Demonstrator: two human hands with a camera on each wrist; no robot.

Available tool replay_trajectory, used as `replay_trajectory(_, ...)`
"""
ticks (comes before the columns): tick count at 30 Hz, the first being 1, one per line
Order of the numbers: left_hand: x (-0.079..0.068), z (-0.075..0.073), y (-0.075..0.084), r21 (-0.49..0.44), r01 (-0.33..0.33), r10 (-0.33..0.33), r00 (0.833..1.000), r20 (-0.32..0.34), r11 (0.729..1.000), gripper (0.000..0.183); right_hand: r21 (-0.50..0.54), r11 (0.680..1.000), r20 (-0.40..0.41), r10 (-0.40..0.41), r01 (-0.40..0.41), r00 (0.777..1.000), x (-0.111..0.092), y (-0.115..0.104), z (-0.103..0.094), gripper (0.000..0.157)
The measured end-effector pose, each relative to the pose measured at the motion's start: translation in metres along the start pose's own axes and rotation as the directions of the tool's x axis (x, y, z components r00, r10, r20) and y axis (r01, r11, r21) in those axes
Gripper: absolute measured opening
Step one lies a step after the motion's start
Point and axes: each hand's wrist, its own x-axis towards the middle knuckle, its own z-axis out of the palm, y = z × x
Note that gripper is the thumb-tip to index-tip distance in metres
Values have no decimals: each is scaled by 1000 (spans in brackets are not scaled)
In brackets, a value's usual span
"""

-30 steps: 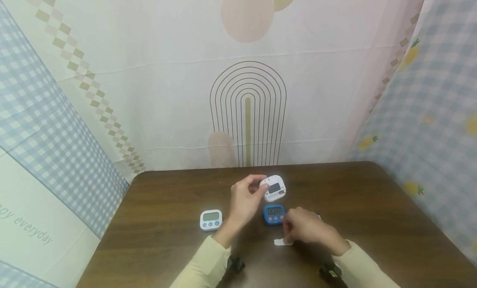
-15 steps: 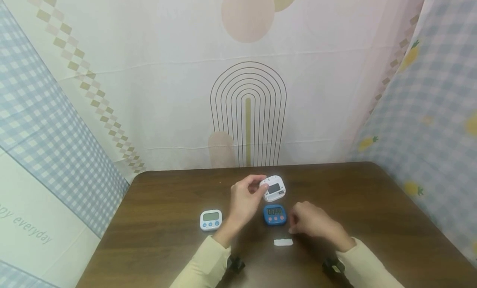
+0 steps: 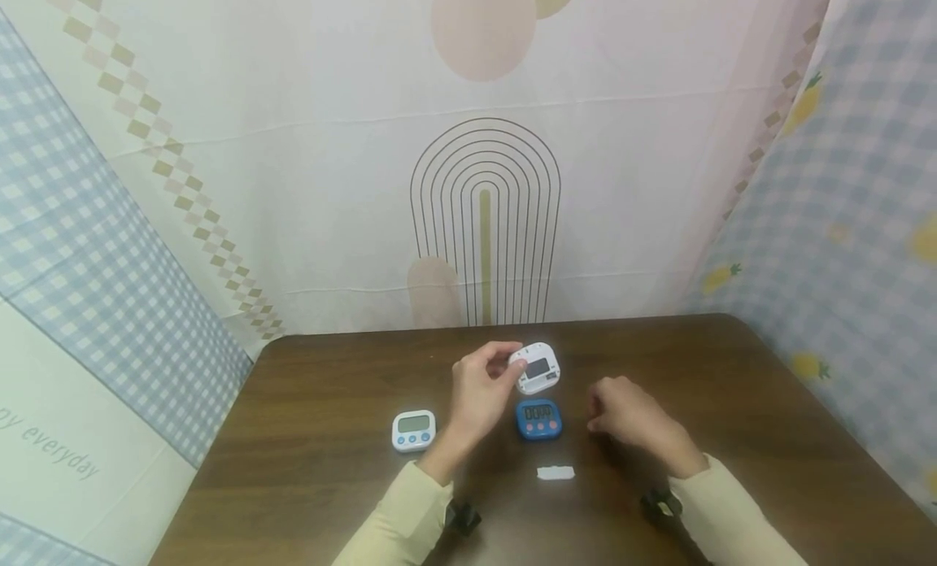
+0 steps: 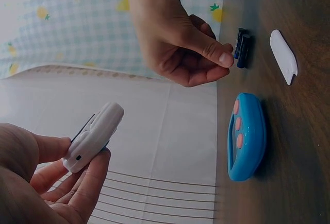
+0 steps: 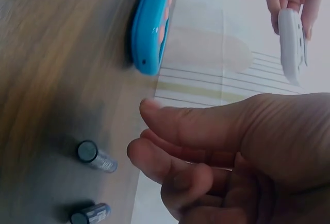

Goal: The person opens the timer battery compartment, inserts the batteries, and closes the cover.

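My left hand (image 3: 476,397) pinches a white digital timer (image 3: 545,356) between thumb and fingers, raised off the table. Its back, with a dark rectangular pad, faces me in the head view, and the battery slot along its lower edge lies uncovered. To the right, my right hand (image 3: 637,415) hovers with loosely bent fingers and nothing between them. Two small dark batteries (image 5: 97,157) are on the table just beyond its fingertips in the right wrist view; the head view hides them behind the hand. A white battery cover (image 3: 555,472) lies flat nearer to me.
A blue timer (image 3: 538,430) with pink buttons rests on the table below the raised one, digits on its screen. Another white timer (image 3: 413,432) with blue buttons sits left of my left forearm. The brown table (image 3: 329,387) meets a patterned cloth (image 3: 351,224) behind.
My right hand has let go of the white battery cover, leaving it on the table, and has moved away and to the right. The left hand keeps its hold on the white timer.
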Motion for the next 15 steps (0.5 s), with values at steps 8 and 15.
replay_trajectory(8,0,-1,0,0,-9,9,1000,-4,1000,21,-16,999,1,34,-34,999,3,5,-1,24)
replay_trajectory(15,-1,-1,2,6,13,-13,1000,4,1000,22,-37,997,15,68,-67,998,3,5,1,24)
